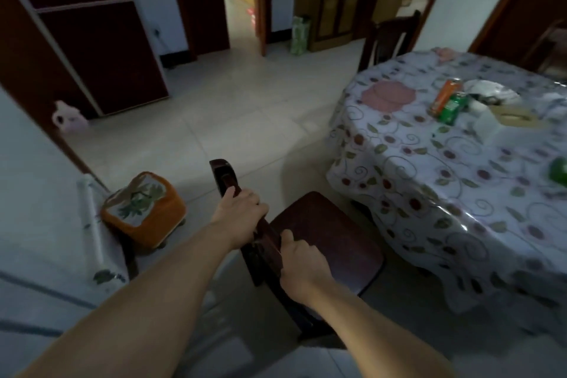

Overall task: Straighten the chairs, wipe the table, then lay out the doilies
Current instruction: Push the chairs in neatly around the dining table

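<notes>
A dark wooden chair [325,233] stands in front of me, its seat facing the table. My left hand [242,209] grips the top rail of its backrest farther along, and my right hand [302,261] grips the same rail nearer to me. The round table [429,193] at the right wears a floral cloth under clear plastic. A pink doily [388,95] lies on its far left part. A second dark chair [391,37] stands behind the table, and a third [549,49] shows at the far right edge.
On the table stand an orange can [445,97], a green can [452,107], a tissue box [503,123] and a green object [558,172]. An orange cushioned stool [144,209] sits left of the chair. A pink jug [66,116] stands by the wall. Tiled floor stretches toward the doorway.
</notes>
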{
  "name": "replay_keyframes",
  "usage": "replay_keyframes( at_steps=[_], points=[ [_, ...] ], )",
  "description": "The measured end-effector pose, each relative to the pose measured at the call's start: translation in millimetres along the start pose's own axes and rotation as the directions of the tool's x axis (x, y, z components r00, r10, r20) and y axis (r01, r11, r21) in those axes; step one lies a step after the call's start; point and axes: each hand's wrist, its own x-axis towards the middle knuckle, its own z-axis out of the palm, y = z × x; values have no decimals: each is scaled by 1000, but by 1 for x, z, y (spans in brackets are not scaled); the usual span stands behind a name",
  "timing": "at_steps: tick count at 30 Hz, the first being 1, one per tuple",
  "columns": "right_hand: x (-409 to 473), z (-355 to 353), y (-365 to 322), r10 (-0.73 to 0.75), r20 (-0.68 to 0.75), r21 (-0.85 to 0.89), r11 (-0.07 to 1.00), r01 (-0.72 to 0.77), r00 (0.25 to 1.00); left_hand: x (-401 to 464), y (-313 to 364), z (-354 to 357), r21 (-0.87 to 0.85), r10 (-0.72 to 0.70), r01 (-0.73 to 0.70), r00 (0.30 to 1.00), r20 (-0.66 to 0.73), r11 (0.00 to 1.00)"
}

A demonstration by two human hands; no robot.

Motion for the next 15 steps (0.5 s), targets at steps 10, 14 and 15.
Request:
replay_keyframes(
  at_steps=[10,14,15],
  points=[
    [36,-87,78,179,-198,101,982,-162,964,115,22,-78,24,207,-206,977,-56,978],
    [48,-111,97,301,-237,56,953,-297,924,149,24,-98,6,287,-288,955,-74,958],
    [52,-117,102,345,-227,38,938,-345,911,158,23,-101,-14,307,-308,949,-74,951]
  ],
)
